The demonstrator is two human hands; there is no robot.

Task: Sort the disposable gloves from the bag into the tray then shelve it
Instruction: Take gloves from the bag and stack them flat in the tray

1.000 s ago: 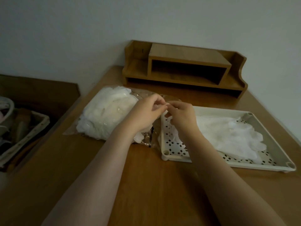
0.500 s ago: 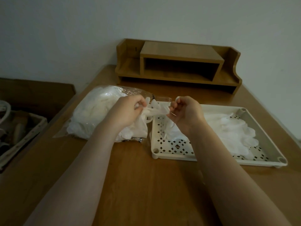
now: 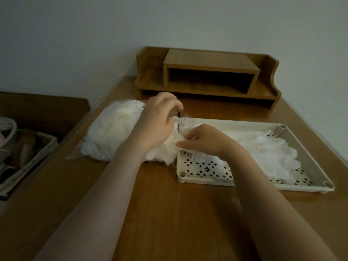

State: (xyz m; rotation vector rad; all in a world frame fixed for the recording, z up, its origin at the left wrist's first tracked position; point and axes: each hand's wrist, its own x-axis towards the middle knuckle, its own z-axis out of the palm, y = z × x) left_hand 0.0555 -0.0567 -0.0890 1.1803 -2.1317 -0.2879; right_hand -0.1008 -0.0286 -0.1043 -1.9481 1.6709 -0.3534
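Head view: left hand [image 3: 157,122] at the glove bag [image 3: 113,136]; right hand [image 3: 205,141] pinches a glove [image 3: 174,143] beside the perforated tray [image 3: 205,169] on the bench [image 3: 169,213].

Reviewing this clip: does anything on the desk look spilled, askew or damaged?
Nothing is damaged. Loose gloves bulge out of the bag mouth against the tray rim where both hands work. The gloves in the tray lie in an untidy overlapping layer.

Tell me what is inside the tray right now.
Flattened white gloves lie across the right part of the tray. The right hand pinches another glove at its left end. The perforated floor shows near the front; what lies beneath hand and gloves is covered.
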